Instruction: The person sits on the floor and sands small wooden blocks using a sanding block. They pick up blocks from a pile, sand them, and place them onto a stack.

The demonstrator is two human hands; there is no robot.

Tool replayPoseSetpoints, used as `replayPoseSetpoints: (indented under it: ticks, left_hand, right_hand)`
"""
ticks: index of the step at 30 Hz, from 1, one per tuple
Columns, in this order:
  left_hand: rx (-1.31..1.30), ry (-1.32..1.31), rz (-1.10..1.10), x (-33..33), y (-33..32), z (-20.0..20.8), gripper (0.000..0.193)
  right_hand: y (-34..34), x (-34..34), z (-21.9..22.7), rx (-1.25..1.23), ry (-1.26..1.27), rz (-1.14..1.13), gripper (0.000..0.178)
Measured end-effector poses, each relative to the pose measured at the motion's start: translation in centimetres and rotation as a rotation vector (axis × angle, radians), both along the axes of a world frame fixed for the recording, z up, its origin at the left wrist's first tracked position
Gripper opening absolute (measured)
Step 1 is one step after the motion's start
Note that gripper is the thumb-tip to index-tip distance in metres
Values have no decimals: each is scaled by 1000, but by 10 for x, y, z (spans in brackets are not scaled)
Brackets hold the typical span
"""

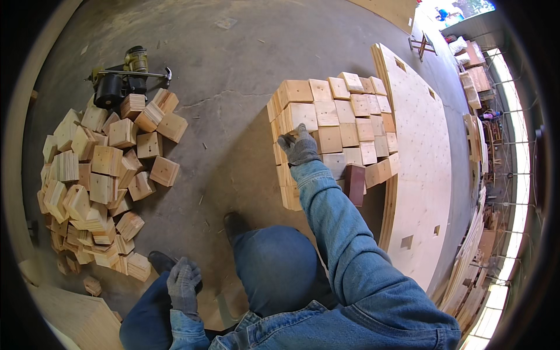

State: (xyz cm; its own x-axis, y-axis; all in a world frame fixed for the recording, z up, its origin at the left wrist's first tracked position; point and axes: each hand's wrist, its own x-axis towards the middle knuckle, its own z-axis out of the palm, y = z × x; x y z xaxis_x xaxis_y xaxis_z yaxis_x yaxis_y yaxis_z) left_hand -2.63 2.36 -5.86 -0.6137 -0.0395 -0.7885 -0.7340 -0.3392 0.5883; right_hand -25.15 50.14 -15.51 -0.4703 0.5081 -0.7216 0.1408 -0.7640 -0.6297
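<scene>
On the left side of the concrete floor [216,64] lies a loose pile of wooden blocks [107,160]. My gloved left hand [184,286] is over my left leg [143,315], fingers curled inward; I can't tell whether they hold anything. My gloved right hand [300,146] is half open, touching a pale block [303,113] at the left edge of the neat block stack [349,134]; whether it grips, I can't tell.

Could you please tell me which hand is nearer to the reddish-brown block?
Right. The right hand is at the stacked blocks, slightly beyond and left of the reddish-brown block; the left hand is farther off, beside the left leg.
</scene>
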Motion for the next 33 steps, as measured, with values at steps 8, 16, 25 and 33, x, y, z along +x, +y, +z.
replayPoseSetpoints:
  ticks: [8,16,25,33]
  left_hand:
    - [10,9,-4,4,-5,-5,40]
    - [-33,25,-24,6,1,1,42]
    - [-49,100,-75,3,10,23,43]
    - [-51,131,-84,13,9,25,43]
  right_hand:
    - [23,-13,-38,229,106,45,28]
    - [9,-1,-17,204,11,35,24]
    - [-28,121,16,312,-91,521,36]
    - [-6,183,74,427,-195,661,57]
